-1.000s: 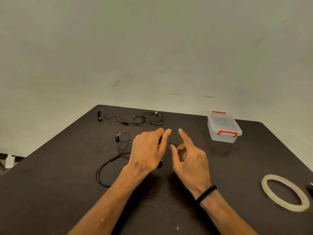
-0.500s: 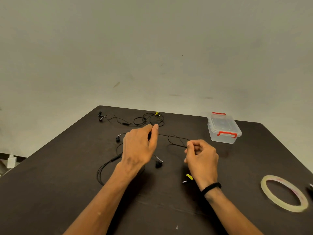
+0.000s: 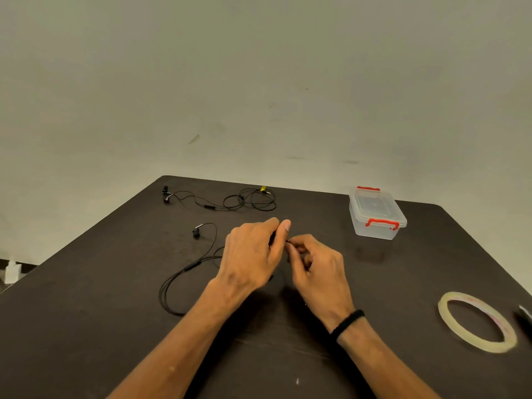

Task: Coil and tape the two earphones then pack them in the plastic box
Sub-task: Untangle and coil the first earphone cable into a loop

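Black wired earphones number two on the dark brown tabletop (image 3: 115,326). One black earphone set with a yellow tag (image 3: 230,199) lies loose along the far edge, its two buds at the left end and its cord bunched in a few slack loops at the right. The second black earphone set (image 3: 184,275) lies nearer, left of centre: one bud shows beside a curl of cord, an inline control sits on the cord, and a long doubled loop trails toward the person. Its cord runs under the two hands at the middle.

Left hand (image 3: 253,254) has its fingers curled with thumb and forefinger pressed together on the black cord. Right hand (image 3: 319,263) is just beside it, fingers curled inward and pinching the same cord at their tips; the two hands nearly touch. One black band circles the right wrist.

One clear plastic box with two red latches (image 3: 375,214) stands at the far right, lid on, well apart from both earphone sets. One roll of clear tape (image 3: 478,321) lies flat near the right edge. One dark object (image 3: 525,313) is cut off by the frame beside it; what it is cannot be told.
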Available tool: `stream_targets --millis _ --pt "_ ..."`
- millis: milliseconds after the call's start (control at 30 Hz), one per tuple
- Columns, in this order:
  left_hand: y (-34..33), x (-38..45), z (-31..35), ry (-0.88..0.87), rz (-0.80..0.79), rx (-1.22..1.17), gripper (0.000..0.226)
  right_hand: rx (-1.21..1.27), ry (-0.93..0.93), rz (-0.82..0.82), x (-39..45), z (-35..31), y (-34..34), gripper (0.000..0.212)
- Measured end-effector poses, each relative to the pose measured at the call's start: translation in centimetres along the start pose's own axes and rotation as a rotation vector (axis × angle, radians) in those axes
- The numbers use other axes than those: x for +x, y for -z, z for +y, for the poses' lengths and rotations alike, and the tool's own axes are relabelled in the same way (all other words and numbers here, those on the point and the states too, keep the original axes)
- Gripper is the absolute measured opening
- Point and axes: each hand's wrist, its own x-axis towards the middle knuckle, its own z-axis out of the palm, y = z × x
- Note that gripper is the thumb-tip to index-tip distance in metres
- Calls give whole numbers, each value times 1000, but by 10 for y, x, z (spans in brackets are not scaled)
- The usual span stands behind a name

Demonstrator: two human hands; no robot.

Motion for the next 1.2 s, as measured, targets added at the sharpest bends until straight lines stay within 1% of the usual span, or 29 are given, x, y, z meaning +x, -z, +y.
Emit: stream_targets --millis 67,200,267,300,333,433,500,533,600,700,767,900,1000,1067,1133,1200 --pt "1 1 -2 10 6 0 49 15 -99 58 2 4 2 5" --pt "10 7 -15 65 58 4 54 81 -390 267 13 16 16 15" --pt "13 8 -19 93 66 -15 53 67 -456 315 16 25 22 12" --pt "13 8 -20 98 68 -18 53 52 -446 307 17 26 23 8" --pt "13 8 -19 99 72 -15 54 46 -415 278 16 25 23 10" --pt "10 7 -11 70 73 -3 53 69 -210 91 9 7 16 43" --pt "9 3 -4 42 45 7 48 34 -53 -68 4 -5 8 54" --pt "10 0 1 44 29 10 46 -5 0 -122 1 -9 5 54" --pt "15 -7 9 54 22 27 44 16 9 -169 -3 -17 4 47" --pt "29 -18 9 40 9 44 43 273 -92 -239 -8 -34 10 34" --pt "43 -24 4 25 -23 21 43 422 -121 -278 -10 -46 11 27" --pt "75 -37 -6 16 -60 2 45 548 -158 -318 -9 -64 9 21" --pt "102 -44 -12 11 -97 21 47 588 -110 -329 -9 -82 10 16" --pt "122 -46 -18 18 -117 34 48 553 -77 -312 -6 -91 12 20" --pt "144 -48 -26 42 -124 26 51 454 -68 -258 -1 -94 13 23" --pt "164 -51 -35 64 -115 20 52 347 -89 -181 5 -91 15 15"
